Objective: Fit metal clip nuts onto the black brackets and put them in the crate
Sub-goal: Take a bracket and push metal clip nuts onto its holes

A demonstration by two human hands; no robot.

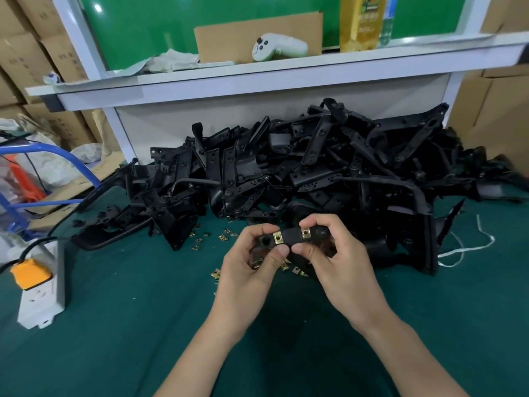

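A short black bracket (290,235) is held level above the green table, between both hands. My left hand (252,263) pinches its left end, and my right hand (335,253) pinches its right end. Two brass clip nuts sit on the bracket, one (277,237) near the left thumb and one (305,232) under the right forefinger. Loose brass clip nuts (226,234) lie scattered on the table just beyond and under the hands. A big heap of black brackets (300,167) fills the table behind. No crate is in view.
A white power strip (43,293) with an orange plug (30,273) lies at the left edge. A white cord (469,247) trails at the right. A raised white shelf (257,78) holds cardboard, a game controller (277,47) and bottles. Cardboard boxes and a blue cart frame (57,156) stand left.
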